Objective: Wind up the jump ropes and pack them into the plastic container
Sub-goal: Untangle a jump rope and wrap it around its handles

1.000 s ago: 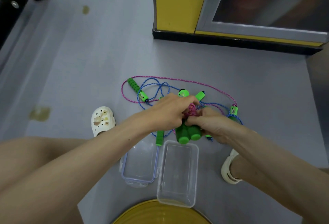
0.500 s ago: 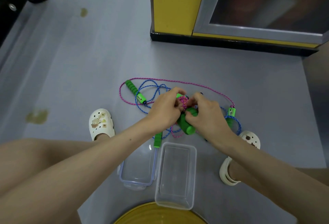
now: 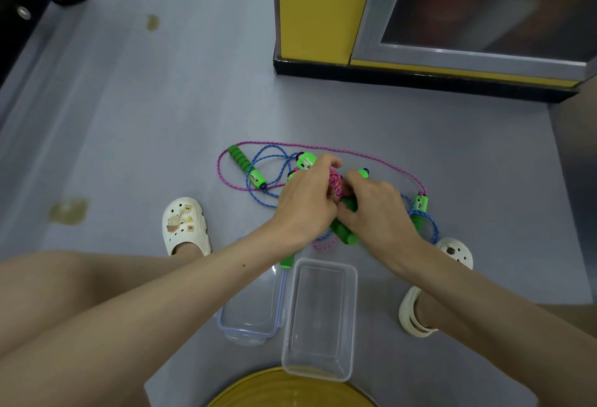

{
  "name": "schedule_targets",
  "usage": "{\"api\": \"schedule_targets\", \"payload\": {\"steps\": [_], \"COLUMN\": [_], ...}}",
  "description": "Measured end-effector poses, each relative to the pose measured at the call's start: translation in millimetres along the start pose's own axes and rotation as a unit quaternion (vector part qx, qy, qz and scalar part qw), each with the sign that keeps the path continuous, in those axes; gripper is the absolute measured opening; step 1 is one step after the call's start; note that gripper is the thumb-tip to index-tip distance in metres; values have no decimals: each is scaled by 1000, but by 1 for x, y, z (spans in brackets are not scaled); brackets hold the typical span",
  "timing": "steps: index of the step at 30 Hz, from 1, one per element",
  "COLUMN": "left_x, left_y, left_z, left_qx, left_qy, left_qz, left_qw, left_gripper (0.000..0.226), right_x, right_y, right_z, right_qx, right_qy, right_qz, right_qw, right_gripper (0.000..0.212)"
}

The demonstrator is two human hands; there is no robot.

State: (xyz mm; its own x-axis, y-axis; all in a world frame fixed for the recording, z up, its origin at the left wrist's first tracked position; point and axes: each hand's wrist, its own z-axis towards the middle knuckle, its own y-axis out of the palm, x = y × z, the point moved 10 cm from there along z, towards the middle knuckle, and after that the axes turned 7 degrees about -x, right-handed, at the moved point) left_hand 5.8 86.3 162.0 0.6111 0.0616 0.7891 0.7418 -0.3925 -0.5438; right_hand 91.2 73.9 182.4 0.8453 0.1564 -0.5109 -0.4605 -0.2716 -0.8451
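1. Your hands have shifted away from the plastic container [image 3: 319, 319] since a second ago.
2. Left hand [image 3: 307, 206], right hand [image 3: 378, 209]: fingers curled round pink rope bundle [image 3: 336, 182], held between them.

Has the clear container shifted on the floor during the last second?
No. The clear container still lies right beside its lid, near end overlapping the yellow disc, as before.

no text legible — none anywhere
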Motion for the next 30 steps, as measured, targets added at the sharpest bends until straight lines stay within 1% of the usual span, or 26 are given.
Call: {"api": "schedule_targets", "payload": {"steps": [2,5,7,9,10,11,12,13,14,15,16,17,18,20,22,25,27,30], "left_x": [-1,2,10,12,6,-10,-29,-49,-59,-58,-48,-37,-27,-19,-14,-12,-12,-11], "left_y": [-4,-9,-10,-11,-13,-15,-15,-6,11,30,45,53,54,50,47,46,48,54], "left_z": [1,2,-1,-2,-3,-3,-7,-14,-20,-22,-20,-16,-12,-4,0,3,3,0], "left_qx": [15,27,25,34,59,94,124,125,87,28,-33,-73,-85,-66,-49,-30,-16,-3], "left_qy": [-5,0,18,18,-2,-54,-132,-221,-287,-312,-301,-270,-234,-194,-177,-162,-166,-182], "left_qz": [-27,-83,-84,-92,-118,-163,-219,-284,-360,-438,-514,-568,-610,-666,-691,-710,-719,-726], "left_qw": [1000,996,996,995,991,981,959,925,883,842,803,774,752,717,699,685,674,663], "left_gripper": [45,36,34,35,35,39,48,61,70,69,62,55,49,37,28,21,22,32], "right_x": [1,9,12,11,12,13,15,18,22,24,25,25,24,22,25,31,33,30], "right_y": [-6,-17,-22,-25,-26,-29,-34,-40,-45,-47,-47,-43,-38,-30,-28,-30,-33,-37], "right_z": [1,4,5,5,6,6,6,6,5,5,5,6,6,6,4,1,0,-2], "right_qx": [28,68,89,100,106,114,128,145,159,166,165,158,150,142,158,184,199,219], "right_qy": [-12,-6,-5,-8,-6,-3,2,10,19,29,37,45,52,66,87,112,125,133], "right_qz": [14,31,41,41,40,42,51,70,98,129,158,183,204,245,264,273,259,221], "right_qw": [999,997,995,994,994,993,990,987,982,977,973,969,966,957,948,938,937,941], "right_gripper": [26,13,10,10,11,11,12,12,11,11,10,9,9,9,10,9,12,14]}}
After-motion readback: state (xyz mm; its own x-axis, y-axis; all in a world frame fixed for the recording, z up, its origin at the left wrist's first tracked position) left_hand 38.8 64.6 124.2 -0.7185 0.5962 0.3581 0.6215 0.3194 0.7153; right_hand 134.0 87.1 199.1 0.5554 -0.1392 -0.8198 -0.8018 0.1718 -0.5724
